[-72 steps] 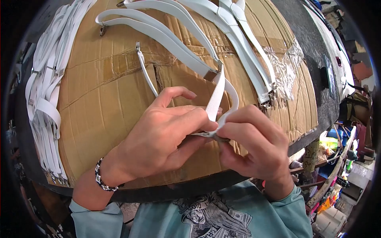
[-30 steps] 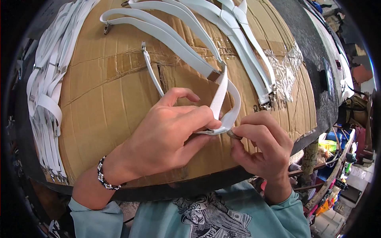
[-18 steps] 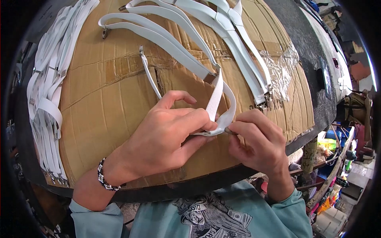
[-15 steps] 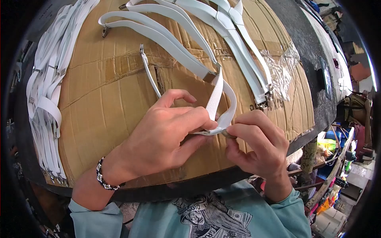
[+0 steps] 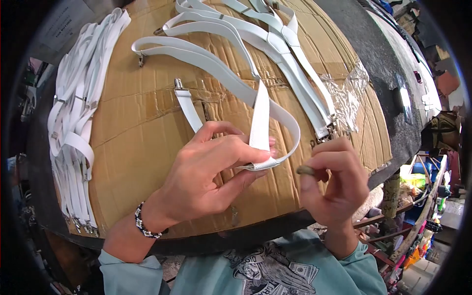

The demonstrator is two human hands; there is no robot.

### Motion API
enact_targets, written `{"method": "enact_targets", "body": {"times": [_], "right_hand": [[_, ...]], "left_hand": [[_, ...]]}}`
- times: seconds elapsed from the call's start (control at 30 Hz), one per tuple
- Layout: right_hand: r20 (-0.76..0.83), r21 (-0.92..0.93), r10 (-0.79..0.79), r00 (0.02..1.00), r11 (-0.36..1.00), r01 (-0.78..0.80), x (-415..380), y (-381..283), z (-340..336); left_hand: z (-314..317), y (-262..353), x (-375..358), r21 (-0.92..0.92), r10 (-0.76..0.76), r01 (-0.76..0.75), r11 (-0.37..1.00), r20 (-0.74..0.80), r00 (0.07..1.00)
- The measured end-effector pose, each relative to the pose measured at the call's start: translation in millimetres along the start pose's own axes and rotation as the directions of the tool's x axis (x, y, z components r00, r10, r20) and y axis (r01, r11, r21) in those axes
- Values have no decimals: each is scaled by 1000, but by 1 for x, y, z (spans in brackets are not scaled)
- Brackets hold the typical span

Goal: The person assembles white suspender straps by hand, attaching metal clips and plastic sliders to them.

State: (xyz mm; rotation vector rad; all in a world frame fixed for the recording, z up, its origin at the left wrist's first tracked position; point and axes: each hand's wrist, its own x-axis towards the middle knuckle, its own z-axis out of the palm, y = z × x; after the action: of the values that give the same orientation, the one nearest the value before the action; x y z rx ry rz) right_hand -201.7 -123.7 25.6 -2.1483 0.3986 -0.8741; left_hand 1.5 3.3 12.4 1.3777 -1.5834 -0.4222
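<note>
On the cardboard sheet (image 5: 128,142), white straps (image 5: 275,44) lie spread, 1 stack (image 5: 73,123) at left. Left hand (image 5: 206,177) pinches the looped strap end (image 5: 263,162). Right hand (image 5: 337,184), just beside, fingertips closed on a small metal clip (image 5: 306,170).

There is a single view, from a camera worn on the person's head. It looks forward and steeply down over the chest of a pale teal printed sweatshirt (image 5: 265,270) onto the brown corrugated cardboard sheet (image 5: 137,142) that covers the dark surface (image 5: 378,64). It sits close: the left hand (image 5: 206,172) and right hand (image 5: 334,187) fill the lower middle of the frame. A wide fisheye lens bows the cardboard's edges and leaves black corners. The cluttered floor beside the surface shows at the far right.
</note>
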Motion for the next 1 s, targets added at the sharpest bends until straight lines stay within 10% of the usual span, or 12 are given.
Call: {"method": "enact_targets", "body": {"times": [0.2, 0.63, 1.0], "right_hand": [[-122, 568, 440, 889, 766, -301, -12, -12, 15], [333, 830, 606, 723, 175, -529, -18, -20, 18], [334, 773, 500, 799, 339, -536, -19, -25, 25]], "left_hand": [[-6, 7, -1, 28, 104, -103, 994, -73, 992], [-2, 12, -1, 219, 183, -169, 961, -48, 982], [1, 16, -3, 272, 188, -175, 946, -22, 982]]}}
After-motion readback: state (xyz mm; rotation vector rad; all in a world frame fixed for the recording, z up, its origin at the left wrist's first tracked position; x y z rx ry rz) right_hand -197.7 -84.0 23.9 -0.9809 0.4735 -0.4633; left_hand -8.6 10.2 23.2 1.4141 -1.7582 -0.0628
